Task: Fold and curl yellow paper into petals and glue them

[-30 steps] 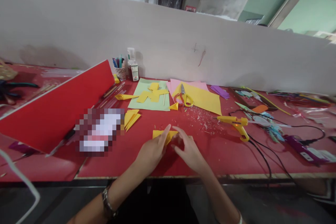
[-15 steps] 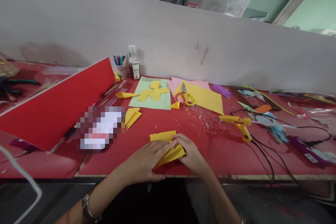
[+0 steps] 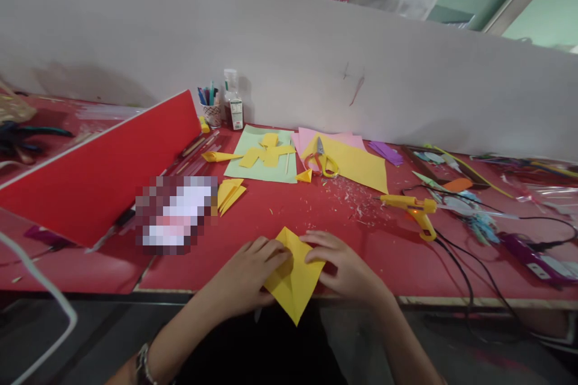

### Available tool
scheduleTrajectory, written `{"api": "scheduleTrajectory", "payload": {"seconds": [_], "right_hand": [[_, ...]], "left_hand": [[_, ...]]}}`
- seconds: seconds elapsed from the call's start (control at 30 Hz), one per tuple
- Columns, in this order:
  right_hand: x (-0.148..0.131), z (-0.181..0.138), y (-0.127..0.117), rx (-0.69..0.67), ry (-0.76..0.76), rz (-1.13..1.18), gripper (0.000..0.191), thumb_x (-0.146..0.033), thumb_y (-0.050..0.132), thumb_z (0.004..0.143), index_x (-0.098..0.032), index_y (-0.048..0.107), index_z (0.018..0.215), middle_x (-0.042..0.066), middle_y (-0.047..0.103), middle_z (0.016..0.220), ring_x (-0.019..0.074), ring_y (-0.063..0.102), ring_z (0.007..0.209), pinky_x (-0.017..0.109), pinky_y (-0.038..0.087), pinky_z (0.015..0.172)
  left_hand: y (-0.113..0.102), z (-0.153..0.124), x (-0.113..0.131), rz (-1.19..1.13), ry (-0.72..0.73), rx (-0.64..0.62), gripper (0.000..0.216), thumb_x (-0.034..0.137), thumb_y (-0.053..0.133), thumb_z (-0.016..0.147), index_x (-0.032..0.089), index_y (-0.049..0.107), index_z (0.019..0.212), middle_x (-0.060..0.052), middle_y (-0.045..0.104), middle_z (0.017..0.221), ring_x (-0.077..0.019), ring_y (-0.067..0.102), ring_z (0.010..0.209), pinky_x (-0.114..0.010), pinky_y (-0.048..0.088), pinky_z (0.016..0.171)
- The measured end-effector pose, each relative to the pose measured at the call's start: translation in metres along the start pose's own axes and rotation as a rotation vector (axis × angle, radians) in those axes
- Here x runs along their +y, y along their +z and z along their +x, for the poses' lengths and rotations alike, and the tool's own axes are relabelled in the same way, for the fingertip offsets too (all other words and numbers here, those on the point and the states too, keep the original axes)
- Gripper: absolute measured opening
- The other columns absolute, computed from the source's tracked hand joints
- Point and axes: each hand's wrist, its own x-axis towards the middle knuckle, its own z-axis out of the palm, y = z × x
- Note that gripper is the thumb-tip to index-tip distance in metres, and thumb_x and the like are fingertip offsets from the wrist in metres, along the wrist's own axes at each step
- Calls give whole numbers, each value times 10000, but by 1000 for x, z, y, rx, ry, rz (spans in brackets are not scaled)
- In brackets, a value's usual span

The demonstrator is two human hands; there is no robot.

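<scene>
Head view, both of my hands on a single workpiece at the front edge of the desk (image 3: pixel 383 252).

The yellow paper (image 3: pixel 294 277) is folded to a kite shape. Its long axis runs from 12 o'clock to 6 o'clock: the upper point lies on the desk, and the lower tip hangs past the front edge towards me. The paper sits between my hands, at 3 o'clock from my left hand (image 3: pixel 250 274) and at 9 o'clock from my right hand (image 3: pixel 347 267). Both touch it.

My left hand is lightly closed on the left flap, with curled fingers on top and the thumb apparently hidden under the sheet. My right hand is loosely open, its fingertips resting on the upper right edge, and it grips nothing.

Compared with half a second ago, the paper has turned. It then lay wide and flat, wholly on the desk; now it stands point up, nearer to me, and overhangs the edge. Both hands have drawn back with it.

At 12 o'clock, well apart, lie the scissors (image 3: pixel 321 159) on loose coloured sheets. The glue gun (image 3: pixel 413 207) lies at 2 o'clock, and folded yellow pieces (image 3: pixel 229 192) at 11 o'clock.
</scene>
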Motion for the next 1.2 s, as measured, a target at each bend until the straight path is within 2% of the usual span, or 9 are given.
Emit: {"api": "scheduleTrajectory", "payload": {"seconds": [0.17,0.3,0.37,0.5,0.7,0.87,1.0,1.2], "right_hand": [[-6,-15,7,25,31,-202,339,-91,463,644,-241,580,925,27,562,1110,203,427,1114,458,248,968],[-10,-19,18,79,44,-204,305,-109,456,693,-227,580,946,38,589,1068,179,500,1022,428,297,935],[-9,-17,20,100,39,-171,242,-143,461,727,-217,596,913,46,598,1048,171,522,975,392,344,894],[-5,-10,18,128,54,-76,207,-216,416,804,-215,623,801,38,622,950,153,538,866,322,406,782],[-8,2,19,185,160,36,238,-237,414,809,-189,590,656,32,591,785,130,532,744,248,415,670],[-8,6,25,251,263,13,244,-219,432,790,-170,529,571,18,519,654,107,490,597,207,377,545],[-6,7,30,282,304,-89,201,-233,444,784,-169,525,611,16,513,634,120,485,605,219,355,555],[-7,10,34,310,363,-225,171,-228,463,762,-177,499,603,4,519,589,128,466,576,233,322,553]], "left_hand": [[5,-2,0,24,-11,12,450,86,479,674,204,455,1107,-38,515,1088,-201,440,985,-340,392,833],[8,-8,-1,5,-13,52,442,77,469,693,222,454,1111,-31,517,1112,-190,453,1000,-337,393,842],[9,-12,-3,-6,-21,86,370,104,477,716,217,492,1068,-38,540,1079,-186,479,972,-328,407,816],[12,-18,-6,-36,-92,190,183,187,467,773,223,590,904,-25,598,863,-150,546,782,-273,438,667],[19,-21,-9,-7,-154,353,248,254,389,820,202,623,755,-17,603,715,-121,554,643,-227,410,562],[20,-18,-4,4,-308,354,312,285,336,835,190,600,701,-9,601,680,-117,552,609,-214,382,534],[22,-12,1,71,-449,358,308,315,351,825,181,577,663,-6,593,639,-129,540,587,-224,341,513],[21,-5,7,161,-516,326,308,318,355,816,176,541,615,-1,563,562,-114,501,522,-218,275,474]]}}
